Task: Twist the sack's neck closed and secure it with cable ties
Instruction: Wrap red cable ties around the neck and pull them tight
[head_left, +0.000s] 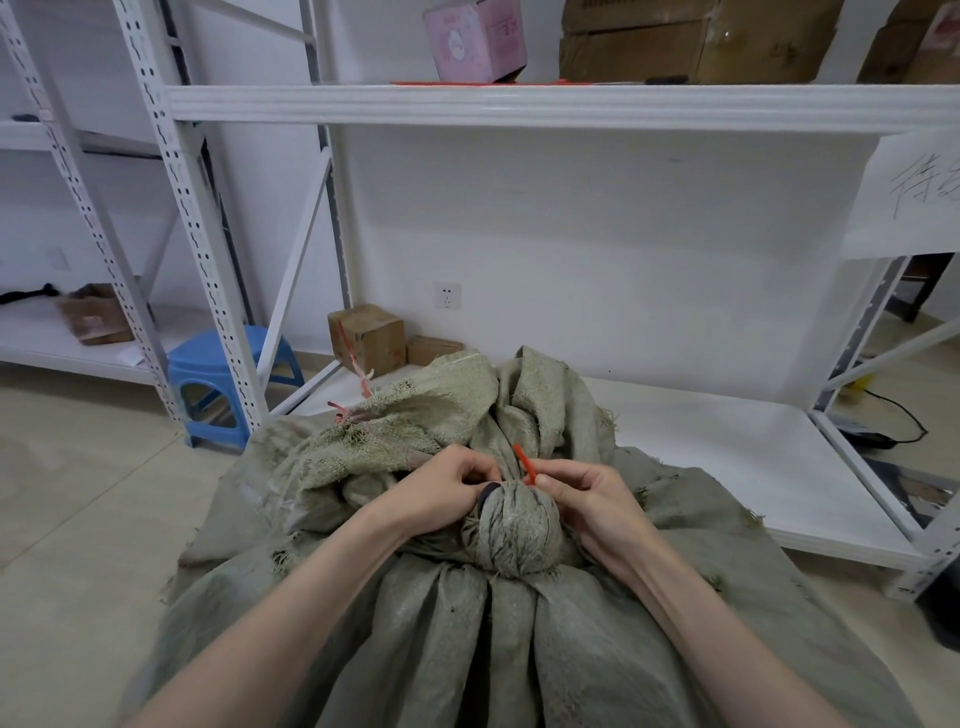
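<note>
Fingers (560, 477) of my right hand (589, 501) pinch the thin red plastic cable tie (522, 460), left hand (441, 488) grips the twisted neck (514, 525) of the grey-green woven sack (467, 649); I'd cinch it snug

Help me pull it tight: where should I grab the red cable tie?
Pinch the cable tie by its free tail, low down near the twisted neck, coming from the right. The tail stands up clear of the sack there, and the right hand pinches it.

A storeroom: white metal shelving (519, 104) holding cardboard boxes (691, 41) along a bare wall.
</note>
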